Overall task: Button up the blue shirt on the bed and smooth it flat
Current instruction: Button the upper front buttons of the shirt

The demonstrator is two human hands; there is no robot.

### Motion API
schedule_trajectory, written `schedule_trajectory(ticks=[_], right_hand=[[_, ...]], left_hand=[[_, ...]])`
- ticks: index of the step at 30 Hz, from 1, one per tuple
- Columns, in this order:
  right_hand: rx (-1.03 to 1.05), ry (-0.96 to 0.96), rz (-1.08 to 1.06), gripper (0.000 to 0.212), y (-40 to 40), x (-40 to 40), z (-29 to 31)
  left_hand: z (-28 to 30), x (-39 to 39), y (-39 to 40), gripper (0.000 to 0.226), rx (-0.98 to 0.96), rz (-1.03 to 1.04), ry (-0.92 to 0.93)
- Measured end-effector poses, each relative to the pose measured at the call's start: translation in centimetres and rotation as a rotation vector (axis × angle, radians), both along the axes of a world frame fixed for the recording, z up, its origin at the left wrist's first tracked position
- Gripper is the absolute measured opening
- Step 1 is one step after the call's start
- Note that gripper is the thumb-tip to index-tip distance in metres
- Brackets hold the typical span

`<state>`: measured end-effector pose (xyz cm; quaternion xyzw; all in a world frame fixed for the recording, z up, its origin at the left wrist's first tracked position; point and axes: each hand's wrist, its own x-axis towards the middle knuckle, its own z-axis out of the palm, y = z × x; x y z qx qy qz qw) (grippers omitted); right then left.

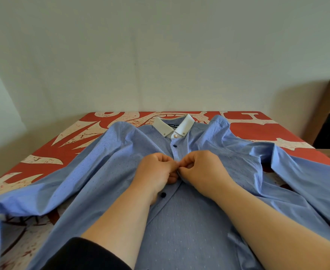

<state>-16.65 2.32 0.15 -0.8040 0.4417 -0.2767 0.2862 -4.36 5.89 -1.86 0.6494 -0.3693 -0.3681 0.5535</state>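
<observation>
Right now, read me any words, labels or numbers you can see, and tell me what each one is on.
Neck label inside the white collar of the blue shirt: pale lettering on dark, too small and blurred to read.
Bedspread: large cream shapes on red, no legible word.

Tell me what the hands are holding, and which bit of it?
Both hands, left and right, pinch the blue shirt at its front button strip, between the second dark button and the next one.

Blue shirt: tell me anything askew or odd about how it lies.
The blue shirt lies rumpled: the sleeve on the left is bunched in raised folds. The white collar sits lopsided, one point standing up.
</observation>
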Motion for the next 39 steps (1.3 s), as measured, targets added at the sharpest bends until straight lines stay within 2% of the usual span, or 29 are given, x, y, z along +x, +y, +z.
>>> schedule_trajectory(ticks=[8, 27, 39], right_hand=[[-0.002, -0.010, 0.007, 0.007, -0.10, -0.02, -0.13], [0.061, -0.050, 0.016, 0.004, -0.52, -0.22, -0.19], [0.020, -0.025, 0.018, 0.009, -0.43, -0.28, -0.14]], left_hand=[[0.03, -0.02, -0.13, 0.015, -0.007, 0.030, -0.023], [0.23, 0.12, -0.11, 0.017, -0.010, 0.067, 0.061], [0.70, 0.13, 0.20, 0.019, -0.022, 0.041, 0.115]])
